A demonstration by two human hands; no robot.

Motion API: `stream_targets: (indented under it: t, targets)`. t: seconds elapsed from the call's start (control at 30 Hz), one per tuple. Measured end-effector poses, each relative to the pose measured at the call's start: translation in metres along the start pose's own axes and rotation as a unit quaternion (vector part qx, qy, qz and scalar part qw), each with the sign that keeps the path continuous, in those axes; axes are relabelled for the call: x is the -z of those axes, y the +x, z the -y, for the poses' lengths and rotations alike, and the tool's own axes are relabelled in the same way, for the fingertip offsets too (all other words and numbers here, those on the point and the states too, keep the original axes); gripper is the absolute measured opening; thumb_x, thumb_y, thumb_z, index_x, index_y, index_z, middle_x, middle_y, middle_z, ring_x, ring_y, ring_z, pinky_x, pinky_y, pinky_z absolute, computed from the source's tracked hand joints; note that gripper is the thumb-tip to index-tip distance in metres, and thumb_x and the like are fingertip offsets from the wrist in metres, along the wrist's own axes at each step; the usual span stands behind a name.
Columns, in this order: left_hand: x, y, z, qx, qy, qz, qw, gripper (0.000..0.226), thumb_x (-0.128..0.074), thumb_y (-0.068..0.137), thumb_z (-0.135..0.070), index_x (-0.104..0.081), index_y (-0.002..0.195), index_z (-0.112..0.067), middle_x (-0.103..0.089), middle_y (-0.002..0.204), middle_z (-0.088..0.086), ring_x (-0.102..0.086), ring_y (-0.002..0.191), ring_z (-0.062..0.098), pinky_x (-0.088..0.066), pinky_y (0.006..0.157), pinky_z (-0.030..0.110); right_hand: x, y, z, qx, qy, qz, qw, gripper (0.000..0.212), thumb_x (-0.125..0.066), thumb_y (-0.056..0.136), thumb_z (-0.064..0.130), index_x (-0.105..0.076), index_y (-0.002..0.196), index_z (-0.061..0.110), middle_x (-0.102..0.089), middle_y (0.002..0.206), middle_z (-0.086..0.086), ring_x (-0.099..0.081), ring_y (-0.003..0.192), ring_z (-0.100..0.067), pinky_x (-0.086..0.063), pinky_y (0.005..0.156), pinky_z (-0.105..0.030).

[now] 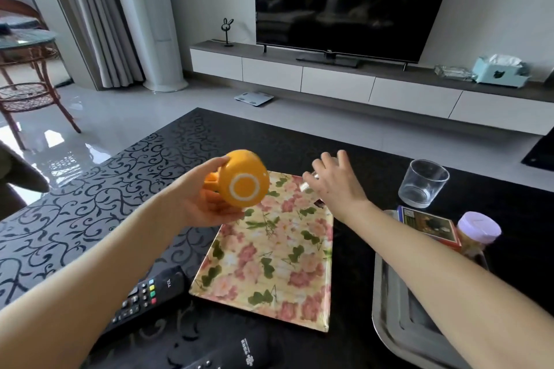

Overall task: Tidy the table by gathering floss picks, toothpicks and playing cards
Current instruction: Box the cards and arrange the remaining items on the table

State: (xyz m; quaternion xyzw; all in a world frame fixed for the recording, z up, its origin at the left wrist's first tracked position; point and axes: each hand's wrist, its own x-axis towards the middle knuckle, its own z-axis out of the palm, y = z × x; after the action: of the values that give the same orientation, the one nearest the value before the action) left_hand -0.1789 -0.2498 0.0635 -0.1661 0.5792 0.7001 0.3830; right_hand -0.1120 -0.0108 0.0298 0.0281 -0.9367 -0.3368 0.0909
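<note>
My left hand grips an orange mug tilted on its side, its base facing me, above the near-left corner of a floral tray. My right hand reaches over the tray's far right corner, fingers spread and straight. A small clear thing shows at its left edge; whether the hand touches it is unclear. A playing card box and a purple-lidded toothpick jar stand at the far end of a metal tray under my right forearm.
An empty drinking glass stands on the black patterned table beyond the metal tray. A black remote lies left of the floral tray and another at the near edge. A TV unit is across the floor.
</note>
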Motion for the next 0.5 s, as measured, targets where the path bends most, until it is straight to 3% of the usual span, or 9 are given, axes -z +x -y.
stream_targets:
  t: [0.2, 0.37, 0.5]
  targets:
    - [-0.031, 0.024, 0.023, 0.114, -0.141, 0.039, 0.983, 0.060, -0.079, 0.067, -0.042, -0.060, 0.104, 0.000, -0.064, 0.096, 0.025, -0.065, 0.081, 0.040, -0.055, 0.072, 0.051, -0.009, 0.014, 0.006, 0.098, -0.121, -0.012, 0.988, 0.049, -0.062, 0.083, 0.022, -0.044, 0.129, 0.018, -0.044, 0.128, -0.013, -0.035, 0.128, -0.033, -0.004, 0.110, -0.064]
    - [-0.047, 0.037, 0.034, 0.207, -0.334, 0.060, 0.918, 0.077, -0.088, 0.057, -0.032, -0.054, 0.105, 0.018, -0.061, 0.094, 0.037, -0.063, 0.081, 0.049, -0.051, 0.069, 0.058, -0.017, 0.019, 0.010, 0.123, -0.174, -0.016, 0.977, 0.062, -0.063, 0.085, 0.021, -0.034, 0.140, 0.016, -0.042, 0.131, -0.015, -0.031, 0.133, -0.034, 0.004, 0.105, -0.067]
    - [-0.054, 0.046, 0.040, 0.227, -0.438, 0.055, 0.868, 0.076, -0.089, 0.055, -0.032, -0.056, 0.105, 0.015, -0.061, 0.099, 0.035, -0.065, 0.082, 0.047, -0.053, 0.070, 0.060, -0.020, 0.016, 0.011, 0.124, -0.189, -0.015, 0.974, 0.065, -0.064, 0.085, 0.024, -0.034, 0.142, 0.013, -0.034, 0.142, -0.019, -0.026, 0.136, -0.036, 0.006, 0.102, -0.069]
